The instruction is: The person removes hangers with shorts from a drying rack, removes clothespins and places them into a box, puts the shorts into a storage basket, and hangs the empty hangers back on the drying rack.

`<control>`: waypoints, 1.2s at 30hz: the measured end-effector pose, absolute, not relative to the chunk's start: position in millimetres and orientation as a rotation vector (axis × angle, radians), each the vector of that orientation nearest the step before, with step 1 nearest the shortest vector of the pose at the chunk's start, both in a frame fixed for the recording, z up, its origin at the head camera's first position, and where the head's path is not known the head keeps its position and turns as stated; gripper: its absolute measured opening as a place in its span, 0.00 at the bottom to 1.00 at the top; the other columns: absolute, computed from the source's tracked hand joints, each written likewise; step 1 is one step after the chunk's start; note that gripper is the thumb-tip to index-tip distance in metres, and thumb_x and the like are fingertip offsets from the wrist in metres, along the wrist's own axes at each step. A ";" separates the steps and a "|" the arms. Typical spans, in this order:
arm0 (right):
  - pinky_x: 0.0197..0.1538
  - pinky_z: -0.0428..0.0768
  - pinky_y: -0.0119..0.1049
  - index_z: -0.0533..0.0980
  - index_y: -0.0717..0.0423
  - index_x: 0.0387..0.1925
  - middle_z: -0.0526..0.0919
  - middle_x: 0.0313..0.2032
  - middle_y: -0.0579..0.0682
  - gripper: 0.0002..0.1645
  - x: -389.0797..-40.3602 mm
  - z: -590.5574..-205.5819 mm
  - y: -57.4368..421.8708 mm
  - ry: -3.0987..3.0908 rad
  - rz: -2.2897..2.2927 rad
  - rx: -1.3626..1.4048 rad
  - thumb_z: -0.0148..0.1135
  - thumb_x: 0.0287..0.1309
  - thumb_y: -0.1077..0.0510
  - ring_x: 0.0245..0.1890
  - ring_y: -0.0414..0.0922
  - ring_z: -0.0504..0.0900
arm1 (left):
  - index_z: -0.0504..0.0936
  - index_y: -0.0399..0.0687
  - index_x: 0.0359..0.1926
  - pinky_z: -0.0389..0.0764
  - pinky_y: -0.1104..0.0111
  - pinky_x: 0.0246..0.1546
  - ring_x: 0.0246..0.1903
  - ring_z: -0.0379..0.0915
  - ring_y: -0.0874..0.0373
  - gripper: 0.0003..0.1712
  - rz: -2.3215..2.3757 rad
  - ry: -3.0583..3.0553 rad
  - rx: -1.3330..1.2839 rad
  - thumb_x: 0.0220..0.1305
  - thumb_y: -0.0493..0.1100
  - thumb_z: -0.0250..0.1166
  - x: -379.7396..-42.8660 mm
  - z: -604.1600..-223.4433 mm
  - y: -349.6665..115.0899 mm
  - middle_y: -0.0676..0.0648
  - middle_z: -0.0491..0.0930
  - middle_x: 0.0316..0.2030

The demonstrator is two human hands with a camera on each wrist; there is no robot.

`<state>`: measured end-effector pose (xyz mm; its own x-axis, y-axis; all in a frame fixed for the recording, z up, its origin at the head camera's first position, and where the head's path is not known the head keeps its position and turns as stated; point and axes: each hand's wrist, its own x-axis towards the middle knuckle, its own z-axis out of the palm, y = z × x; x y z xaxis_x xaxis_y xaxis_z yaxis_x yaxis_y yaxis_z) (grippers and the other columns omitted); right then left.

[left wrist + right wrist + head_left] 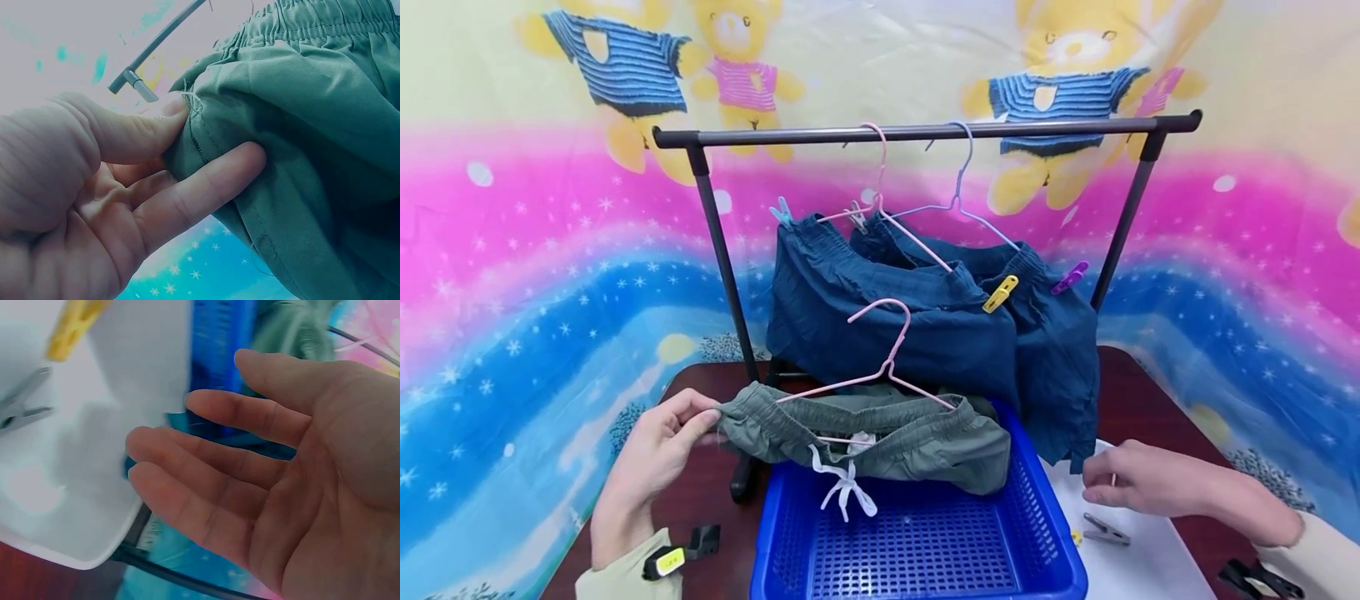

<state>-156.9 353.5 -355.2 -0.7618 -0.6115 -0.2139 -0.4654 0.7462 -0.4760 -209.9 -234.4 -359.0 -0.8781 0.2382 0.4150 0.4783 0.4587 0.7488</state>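
Note:
My left hand pinches the side of the waistband of a pair of grey-green shorts between thumb and fingers. A pink hanger sits inside that waistband, its hook standing free above. White drawstrings hang tied at the front, over the blue basket. My right hand hovers over a white tray with loosely bent fingers; in the right wrist view nothing lies between them. Below that hand are a grey clothespin and a yellow clothespin.
Behind the basket a black rack bar carries two dark blue shorts on pink and blue hangers. Light blue, grey, yellow and purple clothespins grip their waistbands. A rack leg rises at the left. The dark red table lies beneath.

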 end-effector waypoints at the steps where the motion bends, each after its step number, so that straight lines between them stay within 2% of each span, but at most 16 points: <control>1: 0.28 0.72 0.27 0.78 0.38 0.38 0.77 0.28 0.29 0.06 -155.8 -351.4 351.9 2.593 -0.583 -0.844 0.55 0.70 0.48 0.26 0.26 0.73 | 0.80 0.40 0.45 0.79 0.79 0.39 0.32 0.86 0.64 0.08 -1.379 -2.459 -0.620 0.72 0.38 0.56 -210.0 -358.9 -234.5 0.54 0.86 0.33; 9: 0.29 0.74 0.28 0.78 0.35 0.41 0.79 0.33 0.28 0.06 -143.0 -328.1 340.2 2.795 -0.576 -0.951 0.55 0.71 0.51 0.31 0.26 0.75 | 0.80 0.41 0.46 0.80 0.77 0.38 0.32 0.86 0.66 0.08 -1.365 -2.451 -0.617 0.72 0.38 0.56 -209.9 -358.3 -234.9 0.54 0.86 0.33; 11: 0.30 0.76 0.28 0.78 0.35 0.42 0.80 0.34 0.28 0.06 -137.9 -324.0 334.2 2.858 -0.597 -0.942 0.56 0.70 0.51 0.33 0.26 0.77 | 0.80 0.41 0.46 0.78 0.77 0.34 0.32 0.86 0.67 0.08 -1.363 -2.444 -0.614 0.72 0.37 0.56 -209.7 -357.8 -235.0 0.55 0.86 0.32; 18: 0.31 0.77 0.28 0.78 0.35 0.44 0.80 0.37 0.28 0.10 -132.8 -319.9 316.6 3.028 -0.629 -1.014 0.60 0.67 0.56 0.35 0.26 0.77 | 0.80 0.41 0.46 0.76 0.80 0.38 0.30 0.85 0.67 0.07 -1.347 -2.424 -0.601 0.72 0.37 0.57 -207.1 -357.0 -235.3 0.61 0.86 0.32; 27: 0.33 0.78 0.27 0.78 0.37 0.46 0.82 0.38 0.32 0.12 -133.7 -319.9 303.0 3.125 -0.721 -1.005 0.61 0.65 0.59 0.34 0.27 0.77 | 0.81 0.43 0.45 0.73 0.73 0.27 0.28 0.84 0.70 0.07 -1.298 -2.406 -0.572 0.70 0.36 0.59 -203.2 -355.0 -235.2 0.61 0.85 0.29; 30: 0.33 0.78 0.28 0.78 0.37 0.46 0.82 0.37 0.31 0.12 -136.0 -322.4 298.1 3.110 -0.769 -0.997 0.60 0.66 0.59 0.33 0.27 0.77 | 0.81 0.43 0.44 0.69 0.71 0.22 0.28 0.84 0.70 0.06 -1.302 -2.393 -0.584 0.70 0.35 0.59 -203.8 -355.5 -235.8 0.60 0.85 0.27; 33: 0.32 0.79 0.28 0.78 0.37 0.46 0.82 0.37 0.30 0.13 -135.7 -323.5 294.6 3.138 -0.822 -0.948 0.61 0.65 0.59 0.33 0.27 0.78 | 0.81 0.43 0.44 0.65 0.69 0.18 0.27 0.83 0.71 0.06 -1.299 -2.379 -0.589 0.70 0.35 0.59 -204.8 -355.8 -236.4 0.60 0.84 0.26; 36: 0.32 0.80 0.29 0.79 0.35 0.46 0.82 0.38 0.31 0.14 -134.8 -323.6 291.0 3.170 -0.880 -0.908 0.62 0.65 0.59 0.35 0.28 0.78 | 0.81 0.42 0.44 0.67 0.70 0.20 0.27 0.83 0.70 0.06 -1.310 -2.366 -0.599 0.70 0.34 0.59 -205.6 -356.3 -236.5 0.60 0.84 0.26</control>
